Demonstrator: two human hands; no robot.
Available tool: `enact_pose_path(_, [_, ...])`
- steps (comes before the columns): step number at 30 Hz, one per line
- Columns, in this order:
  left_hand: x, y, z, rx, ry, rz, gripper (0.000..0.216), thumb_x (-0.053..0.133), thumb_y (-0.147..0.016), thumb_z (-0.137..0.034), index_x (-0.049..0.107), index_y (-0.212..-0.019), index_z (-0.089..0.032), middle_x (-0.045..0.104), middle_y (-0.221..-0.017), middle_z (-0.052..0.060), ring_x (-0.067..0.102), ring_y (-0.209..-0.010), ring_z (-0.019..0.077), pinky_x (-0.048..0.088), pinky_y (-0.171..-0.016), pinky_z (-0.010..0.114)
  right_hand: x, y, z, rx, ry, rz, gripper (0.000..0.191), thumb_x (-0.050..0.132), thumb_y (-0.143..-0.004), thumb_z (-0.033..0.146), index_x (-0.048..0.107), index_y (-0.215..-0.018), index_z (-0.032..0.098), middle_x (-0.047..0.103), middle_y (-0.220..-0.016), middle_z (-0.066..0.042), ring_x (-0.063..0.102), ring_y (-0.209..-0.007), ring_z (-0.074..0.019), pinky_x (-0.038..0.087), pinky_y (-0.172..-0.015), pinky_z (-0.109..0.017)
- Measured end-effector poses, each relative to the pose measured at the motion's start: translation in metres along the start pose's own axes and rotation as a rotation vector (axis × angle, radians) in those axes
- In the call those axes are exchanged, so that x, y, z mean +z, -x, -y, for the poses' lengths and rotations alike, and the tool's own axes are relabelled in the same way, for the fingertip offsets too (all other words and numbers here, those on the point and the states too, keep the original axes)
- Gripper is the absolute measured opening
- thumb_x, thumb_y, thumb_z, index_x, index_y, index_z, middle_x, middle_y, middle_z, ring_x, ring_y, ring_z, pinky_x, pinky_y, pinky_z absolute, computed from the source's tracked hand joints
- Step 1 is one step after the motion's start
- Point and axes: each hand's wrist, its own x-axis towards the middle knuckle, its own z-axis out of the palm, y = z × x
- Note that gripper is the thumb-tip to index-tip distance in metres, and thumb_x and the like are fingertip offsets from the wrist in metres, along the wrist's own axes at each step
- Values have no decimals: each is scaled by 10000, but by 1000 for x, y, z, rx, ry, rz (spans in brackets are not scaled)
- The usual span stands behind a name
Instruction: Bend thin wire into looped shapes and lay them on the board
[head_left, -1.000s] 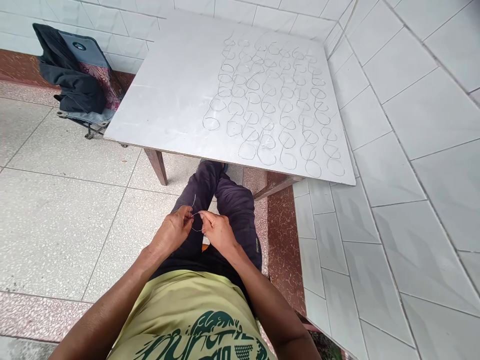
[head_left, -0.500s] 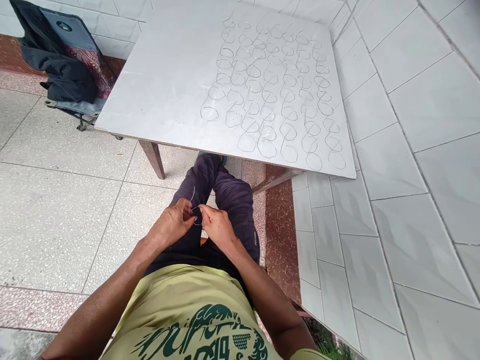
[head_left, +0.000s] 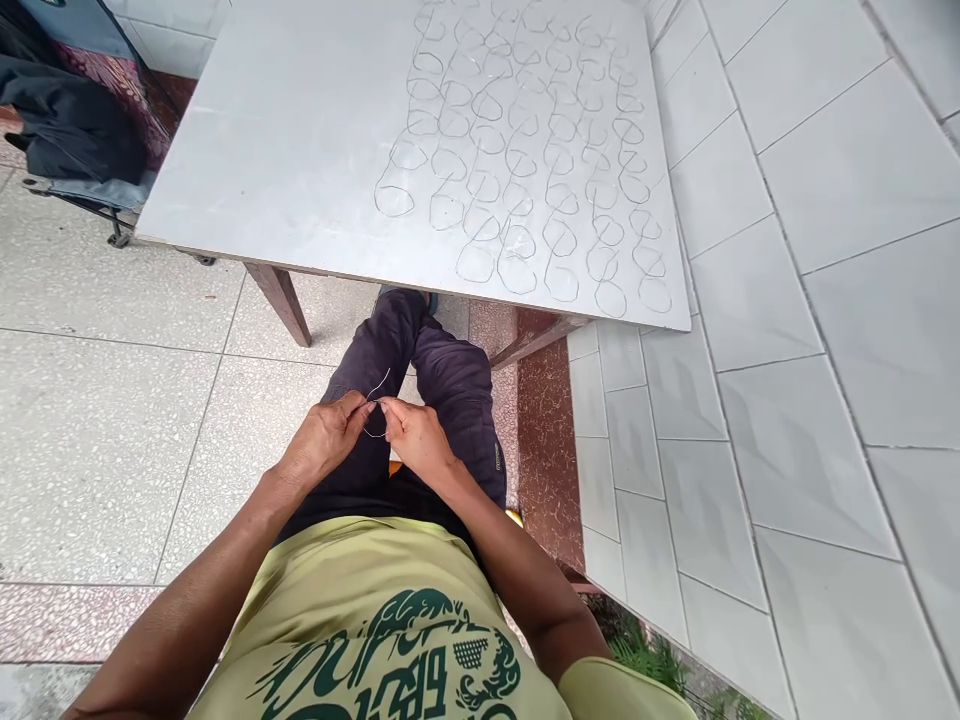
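Note:
Over my lap, a thin wire [head_left: 376,435] bent into a loop is pinched between both hands. My left hand [head_left: 328,432] closes its thumb and fingers on one side of the wire, and a loose end sticks up beyond the fingertips. Close beside it, my right hand [head_left: 415,434] pinches the wire at the top of the loop. The fingertips of the two hands almost meet and hide part of the wire. Ahead, many similar looped wires [head_left: 517,150] lie in rows on a white tabletop [head_left: 285,130].
A folding chair [head_left: 112,190] draped with dark cloth [head_left: 75,120] stands at the left. A white tiled wall [head_left: 810,400] runs along the right. Wooden table legs [head_left: 277,300] stand before my crossed legs [head_left: 450,390]. Something orange [head_left: 395,467] shows on my lap.
My hands have come closer together, and the left fingers, more spread before, now pinch the wire. The wire's free end leans further right. The view has shifted, so the table sits higher and further left.

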Motion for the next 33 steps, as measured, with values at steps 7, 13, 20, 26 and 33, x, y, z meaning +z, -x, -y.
enact_pose_path(7, [-3,4,-1,-16,54,5,342,474,-1027,-408,672,-858,-186,583,-650,-19,457,-568,115,370,-573,238,0,1,-4,-13,-40,38,273,465,-1057,202,737,-1088,204,710,-728,0,679,-690,-143,489,-729,-218])
enact_pose_path(13, [-3,5,-3,-33,42,-9,369,469,-1018,-384,631,-752,-186,569,-618,-18,467,-568,115,368,-568,243,-1,2,-2,-23,-70,36,282,468,-1056,207,742,-1118,182,730,-772,-20,692,-712,-149,499,-734,-232])
enact_pose_path(20, [-10,10,-4,-162,415,207,398,527,-997,-466,683,-764,-183,698,-684,31,657,-606,151,544,-595,262,-22,-5,-9,22,-476,93,307,622,-995,339,709,-1243,181,760,-1121,-74,718,-976,-160,556,-817,-243])
enact_pose_path(26, [-35,8,-21,-355,832,576,366,709,-882,-515,703,-807,-157,706,-648,54,674,-528,185,589,-470,301,-36,-7,-13,39,-821,272,300,743,-911,428,793,-1065,175,792,-996,-69,751,-896,-182,596,-847,-311])
enact_pose_path(33, [-40,14,-35,-428,923,596,371,763,-841,-513,722,-842,-144,700,-628,49,652,-501,172,574,-427,275,-29,-5,-8,56,-991,164,217,814,-860,370,826,-954,175,793,-886,-57,736,-754,-161,591,-744,-287])
